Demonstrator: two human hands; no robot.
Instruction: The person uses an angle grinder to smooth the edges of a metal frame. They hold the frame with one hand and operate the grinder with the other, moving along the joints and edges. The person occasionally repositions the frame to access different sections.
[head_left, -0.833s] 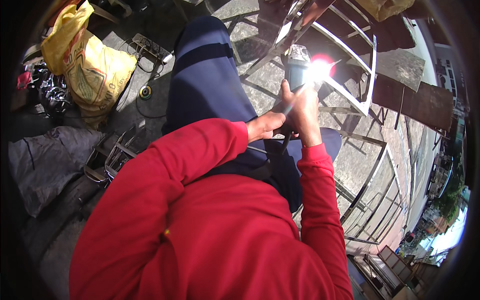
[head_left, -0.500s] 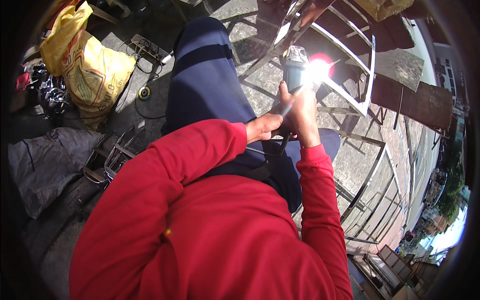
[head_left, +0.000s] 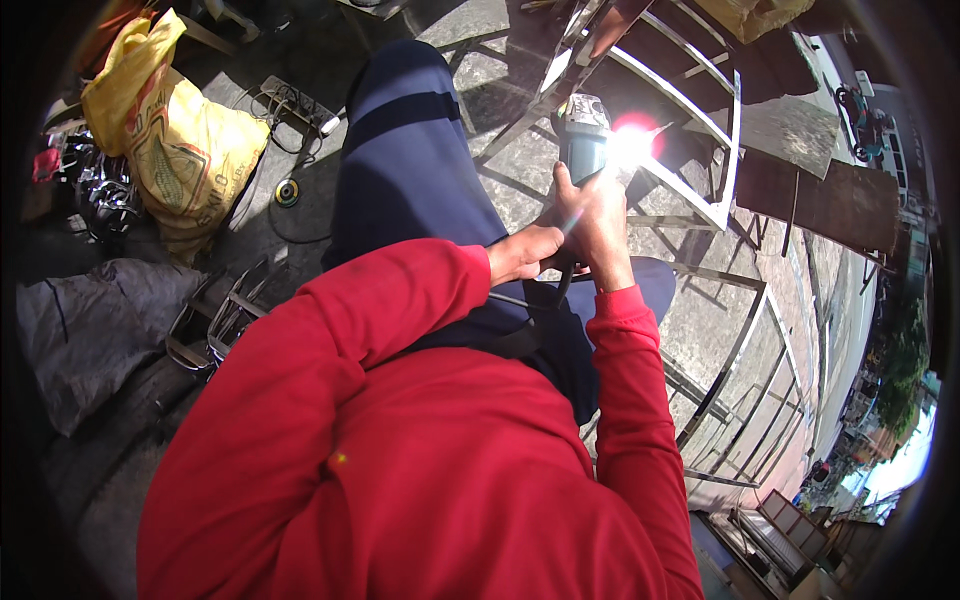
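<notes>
Both my hands are closed around an angle grinder with a grey-green body and a silver head, held out beyond my lap. My right hand wraps its body from the right, thumb along the near side. My left hand grips the rear end, where a dark cable leaves it; part of that grip is hidden. Against the grinder's right side, a white-red glare hides the disc and any contact point. Just beyond stands a welded metal frame of pale bars, its nearest bar running into the glare.
On the left are a yellow sack, a grey sack and bent metal pieces. A power strip with cords and a round disc lie on the floor. Another metal frame lies right; a brown panel stands beyond.
The grinder and both hands keep nearly the same pose, shifted slightly left in the picture. A motorcycle has come into sight on the street at the upper right.
</notes>
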